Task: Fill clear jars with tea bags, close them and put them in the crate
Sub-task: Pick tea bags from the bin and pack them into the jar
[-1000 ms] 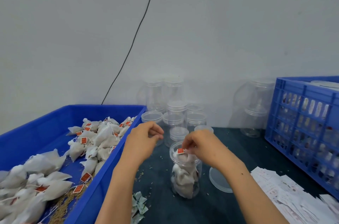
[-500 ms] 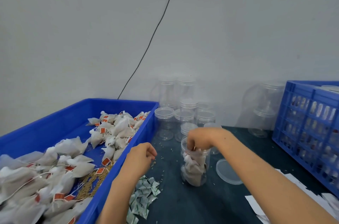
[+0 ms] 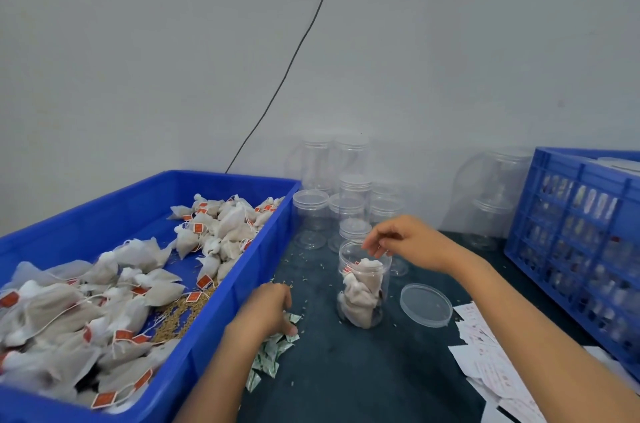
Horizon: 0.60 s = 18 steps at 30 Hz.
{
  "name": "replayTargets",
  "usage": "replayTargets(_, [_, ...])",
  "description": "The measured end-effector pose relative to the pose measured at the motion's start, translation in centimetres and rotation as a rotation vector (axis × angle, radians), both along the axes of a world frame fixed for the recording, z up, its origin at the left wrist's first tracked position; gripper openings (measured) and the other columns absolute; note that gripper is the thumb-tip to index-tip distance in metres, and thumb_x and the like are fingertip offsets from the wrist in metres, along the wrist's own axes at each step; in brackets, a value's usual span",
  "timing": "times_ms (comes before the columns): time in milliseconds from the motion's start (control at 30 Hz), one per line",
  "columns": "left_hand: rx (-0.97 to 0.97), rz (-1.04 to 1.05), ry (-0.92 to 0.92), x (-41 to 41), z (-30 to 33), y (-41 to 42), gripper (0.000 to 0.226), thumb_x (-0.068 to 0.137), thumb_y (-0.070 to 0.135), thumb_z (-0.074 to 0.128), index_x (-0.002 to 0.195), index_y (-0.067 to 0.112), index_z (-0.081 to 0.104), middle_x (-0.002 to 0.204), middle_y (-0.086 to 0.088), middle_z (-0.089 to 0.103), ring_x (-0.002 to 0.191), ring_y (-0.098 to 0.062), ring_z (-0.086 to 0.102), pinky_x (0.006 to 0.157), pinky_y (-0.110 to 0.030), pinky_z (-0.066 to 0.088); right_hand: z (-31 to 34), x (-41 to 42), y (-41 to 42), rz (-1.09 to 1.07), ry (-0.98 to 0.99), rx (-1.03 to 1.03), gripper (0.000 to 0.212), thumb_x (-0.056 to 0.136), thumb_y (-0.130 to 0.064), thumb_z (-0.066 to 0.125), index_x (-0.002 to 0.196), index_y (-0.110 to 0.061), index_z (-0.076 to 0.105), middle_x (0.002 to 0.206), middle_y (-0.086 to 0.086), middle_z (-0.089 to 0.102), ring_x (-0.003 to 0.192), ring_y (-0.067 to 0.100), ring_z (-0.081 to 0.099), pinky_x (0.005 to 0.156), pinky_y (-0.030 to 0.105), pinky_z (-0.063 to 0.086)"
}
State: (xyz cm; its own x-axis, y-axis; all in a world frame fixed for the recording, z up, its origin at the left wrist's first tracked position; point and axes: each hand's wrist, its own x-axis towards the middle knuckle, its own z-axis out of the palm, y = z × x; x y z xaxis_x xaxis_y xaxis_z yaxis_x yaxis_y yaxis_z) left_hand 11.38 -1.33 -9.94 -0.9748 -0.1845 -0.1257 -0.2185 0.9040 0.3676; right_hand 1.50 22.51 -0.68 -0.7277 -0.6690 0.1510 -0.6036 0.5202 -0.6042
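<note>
Both hands are at work low in the frame. Left hand (image 3: 266, 310), lower centre, reaches down with fingers curled onto a heap of small green-and-white sachets (image 3: 273, 350) lying on the dark tabletop (image 3: 346, 370); its fingertips touch the top sachets, but whether they pinch one I cannot tell. Right hand (image 3: 405, 242), centre right, hovers just above the mouth of the one open jar (image 3: 363, 284), fingers loosely bent and pointing down, holding nothing that shows. That jar stands upright at centre, about two-thirds full of white tea bags, with one clear lid (image 3: 426, 305) lying flat just to its right. Behind it, against the wall, stands a cluster of empty clear jars (image 3: 353, 201), roughly eight or nine, some stacked; the exact count is hard to read through the clear plastic. Two more stacked jars (image 3: 491, 201) stand at right, near one blue slatted crate (image 3: 575, 242) at the right edge. One blue bin (image 3: 114, 211) fills the left, holding dozens of tea bags (image 3: 221, 232) with red tags and some loose grain. White paper slips (image 3: 491, 363) lie scattered at lower right.
</note>
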Motion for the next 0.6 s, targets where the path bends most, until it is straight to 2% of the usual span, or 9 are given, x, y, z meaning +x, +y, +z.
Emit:
replayTargets(100, [-0.031,0.007,-0.019,0.1,-0.2,-0.1,0.058,0.075,0.030,0.083,0.122,0.011,0.054,0.123,-0.005,0.056,0.112,-0.021,0.054,0.093,-0.033,0.047,-0.6,0.1,0.3,-0.019,0.005,-0.092,0.034,0.091,0.011,0.044,0.094,-0.007,0.073,0.090,0.005,0.073,0.084,0.012,0.070,0.086,0.031,0.054])
replayTargets(167, [-0.012,0.009,-0.004,0.1,-0.4,-0.4,0.057,0.075,0.030,0.083,0.122,0.012,0.055,0.123,-0.005,0.056,0.111,-0.020,0.055,0.092,-0.031,0.047,-1.0,0.1,0.5,-0.019,0.006,-0.121,0.034,0.090,0.011,0.045,0.094,-0.007,0.073,0.089,0.006,0.073,0.084,0.013,0.070,0.087,0.030,0.055])
replayTargets(333, [0.052,0.013,0.052,0.0,-1.1,-0.7,0.041,0.079,0.028,0.081,0.111,0.016,0.060,0.114,-0.001,0.059,0.101,-0.017,0.057,0.080,-0.026,0.046,-1.3,0.3,0.6,-0.011,-0.017,-0.139,0.033,0.092,0.009,0.048,0.093,-0.012,0.074,0.089,0.002,0.074,0.085,0.010,0.070,0.084,0.022,0.054])
replayTargets(500, [0.111,0.054,0.129,-0.6,-1.4,-0.5,0.020,0.083,0.023,0.076,0.088,0.018,0.057,0.092,0.001,0.064,0.087,-0.015,0.061,0.072,-0.027,0.046,-1.5,0.4,0.6,-0.008,-0.025,-0.137,0.033,0.092,0.008,0.049,0.092,-0.013,0.074,0.090,0.001,0.074,0.085,0.009,0.069,0.083,0.021,0.054])
replayTargets(600, [0.123,0.069,0.185,-0.6,-1.5,-0.4,0.017,0.084,0.021,0.075,0.083,0.020,0.059,0.081,0.007,0.064,0.079,-0.010,0.061,0.071,-0.027,0.048,-1.6,0.3,0.6,-0.011,-0.035,-0.139,0.032,0.092,0.007,0.049,0.093,-0.013,0.073,0.091,0.001,0.074,0.088,0.010,0.069,0.084,0.021,0.054])
